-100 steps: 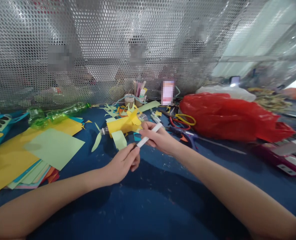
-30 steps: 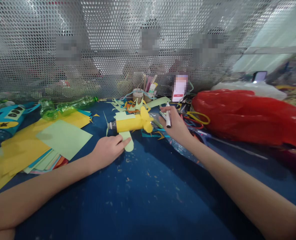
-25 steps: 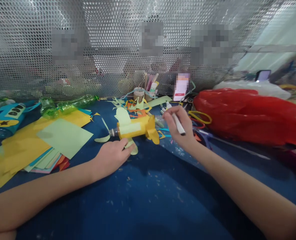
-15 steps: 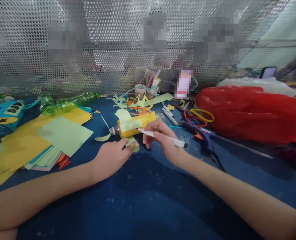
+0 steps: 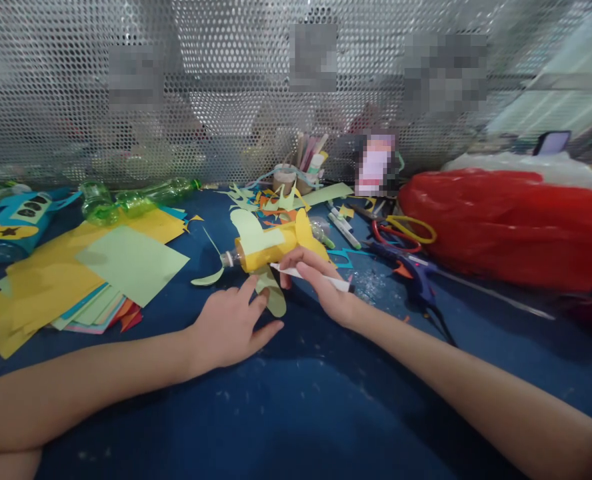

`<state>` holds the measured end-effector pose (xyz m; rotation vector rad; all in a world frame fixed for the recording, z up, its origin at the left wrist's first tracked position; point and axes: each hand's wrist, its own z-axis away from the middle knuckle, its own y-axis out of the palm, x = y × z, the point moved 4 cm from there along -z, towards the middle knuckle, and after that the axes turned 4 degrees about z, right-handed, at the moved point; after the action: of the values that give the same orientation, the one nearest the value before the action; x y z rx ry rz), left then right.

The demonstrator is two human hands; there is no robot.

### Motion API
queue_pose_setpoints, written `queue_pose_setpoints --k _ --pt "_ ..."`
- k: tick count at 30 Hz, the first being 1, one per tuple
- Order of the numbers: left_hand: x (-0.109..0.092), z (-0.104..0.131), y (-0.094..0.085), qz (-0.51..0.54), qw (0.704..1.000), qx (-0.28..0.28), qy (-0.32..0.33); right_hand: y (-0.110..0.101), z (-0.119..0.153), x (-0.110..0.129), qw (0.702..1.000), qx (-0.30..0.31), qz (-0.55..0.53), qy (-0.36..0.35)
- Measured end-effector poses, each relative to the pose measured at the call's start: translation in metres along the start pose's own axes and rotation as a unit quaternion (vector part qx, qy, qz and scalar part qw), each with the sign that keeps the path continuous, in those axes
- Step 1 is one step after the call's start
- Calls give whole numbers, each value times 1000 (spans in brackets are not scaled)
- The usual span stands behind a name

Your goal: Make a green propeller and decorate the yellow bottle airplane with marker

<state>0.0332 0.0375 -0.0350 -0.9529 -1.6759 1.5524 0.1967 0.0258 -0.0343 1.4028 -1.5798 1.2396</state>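
Note:
A plastic bottle wrapped in yellow paper (image 5: 266, 251) lies on its side on the blue table. It has light green paper wings (image 5: 249, 230), a yellow paper tail (image 5: 307, 233) and thin green strips (image 5: 207, 279) at its neck. My right hand (image 5: 321, 280) grips a white marker pen (image 5: 309, 275), its tip at the bottle's near side, close to the wing. My left hand (image 5: 233, 323) lies palm down with fingers apart, fingertips at the near green wing (image 5: 276, 299); whether they press on it I cannot tell.
Colored paper sheets (image 5: 136, 260) and green bottles (image 5: 156, 197) are on the left. Paper scraps (image 5: 261, 200) lie behind. Scissors (image 5: 396, 230), a blue glue gun (image 5: 421, 277) and a red plastic bag (image 5: 506, 230) are on the right. A perforated metal screen (image 5: 226, 100) stands at the back.
My left hand's fingers have spread, with the thumb moved out and more of the near wing showing. The bottle has rolled slightly, and its tail shows more. My right hand still holds the marker.

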Motion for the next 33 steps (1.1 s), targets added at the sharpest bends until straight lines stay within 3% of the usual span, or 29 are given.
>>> queue_pose_setpoints --k 4,12,21,27,33 --pt "-2 4 1 -14 999 18 -23 4 4 -7 999 -10 -23 39" --pt "-5 7 3 -3 999 41 -24 7 2 -13 993 -31 40 103" --pt "-8 5 -2 -25 998 61 -22 4 -3 -20 993 -38 52 96" --pt "-8 5 -1 -33 997 63 -19 7 0 -19 993 -10 55 103" --pt "-9 5 -2 -36 997 69 -21 3 -3 -19 990 -53 72 105"
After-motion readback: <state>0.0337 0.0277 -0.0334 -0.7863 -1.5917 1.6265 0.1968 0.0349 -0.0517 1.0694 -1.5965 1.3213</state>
